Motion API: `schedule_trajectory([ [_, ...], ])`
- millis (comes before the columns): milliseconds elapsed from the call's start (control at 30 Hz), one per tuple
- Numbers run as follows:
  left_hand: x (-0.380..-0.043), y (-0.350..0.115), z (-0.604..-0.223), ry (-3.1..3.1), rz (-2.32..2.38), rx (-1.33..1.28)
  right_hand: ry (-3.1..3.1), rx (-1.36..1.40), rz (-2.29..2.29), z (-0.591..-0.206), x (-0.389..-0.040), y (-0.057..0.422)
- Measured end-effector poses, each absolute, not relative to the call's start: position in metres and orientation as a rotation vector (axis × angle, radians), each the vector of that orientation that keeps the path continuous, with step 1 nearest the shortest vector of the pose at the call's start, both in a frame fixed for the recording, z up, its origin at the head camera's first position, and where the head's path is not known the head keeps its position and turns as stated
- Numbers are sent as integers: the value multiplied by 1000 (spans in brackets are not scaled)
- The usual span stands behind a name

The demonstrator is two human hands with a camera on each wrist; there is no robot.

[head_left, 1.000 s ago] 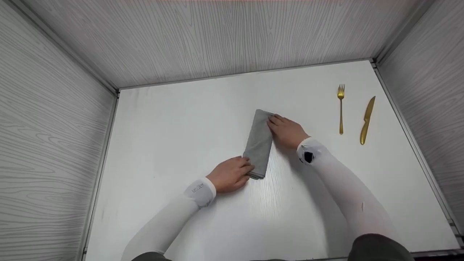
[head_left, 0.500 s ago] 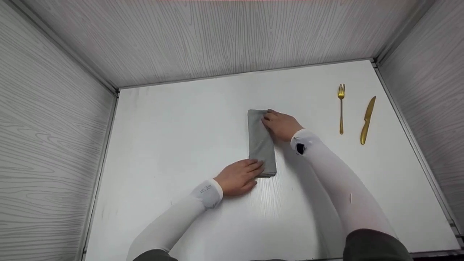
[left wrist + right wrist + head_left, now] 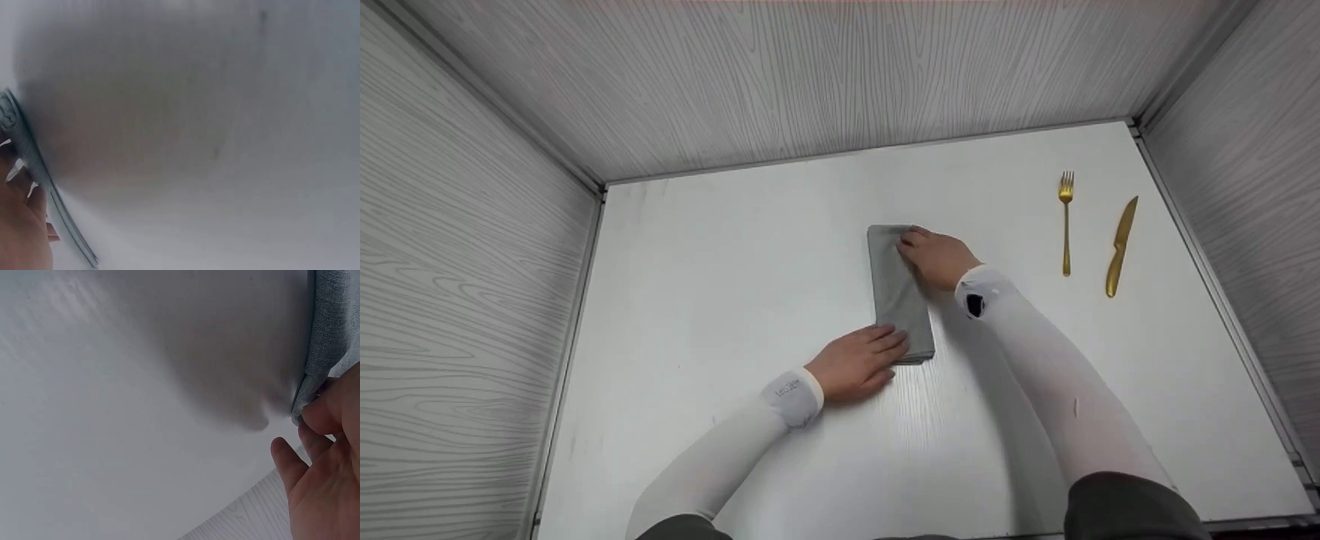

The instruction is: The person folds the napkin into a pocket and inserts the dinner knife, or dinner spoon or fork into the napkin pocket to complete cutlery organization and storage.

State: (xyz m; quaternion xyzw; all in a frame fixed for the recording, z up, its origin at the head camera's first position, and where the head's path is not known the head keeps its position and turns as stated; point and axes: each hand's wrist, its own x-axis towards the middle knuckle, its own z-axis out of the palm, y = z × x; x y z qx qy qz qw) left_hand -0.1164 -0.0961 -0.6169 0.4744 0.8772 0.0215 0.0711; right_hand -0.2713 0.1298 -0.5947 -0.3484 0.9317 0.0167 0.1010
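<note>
A grey folded cloth [image 3: 898, 292] lies as a long narrow strip on the white table, its layers stacked at the near end. My left hand [image 3: 858, 364] rests on its near left corner with fingers laid flat over the top, the thumb standing off the near edge. At the far right corner, my right hand [image 3: 939, 259] grips the cloth. The right wrist view shows the thumb against the rolled edge of the cloth [image 3: 329, 320], other fingers spread beside it. In the left wrist view the cloth [image 3: 28, 147] appears edge-on beside the fingers.
A gold fork [image 3: 1066, 225] lies on the white table [image 3: 720, 285] to the right, tines toward the back. Beside it a gold knife [image 3: 1119, 251] lies slightly slanted. Pale wood-grain panels [image 3: 810, 75] wall the back and both sides.
The cloth has turned counterclockwise: its far end moved left and its near end right. Both hands moved along with it, the left to the right and the right slightly left.
</note>
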Motion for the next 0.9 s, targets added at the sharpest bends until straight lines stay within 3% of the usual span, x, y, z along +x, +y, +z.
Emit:
schedule_trajectory([
  [600, -116, -95, -620, 2665, 77, 1421, 2768, -1027, 1, -601, -262, 140],
  [900, -120, -89, -614, 2689, 110, 1408, 2844, -785, -269, -614, -254, 193],
])
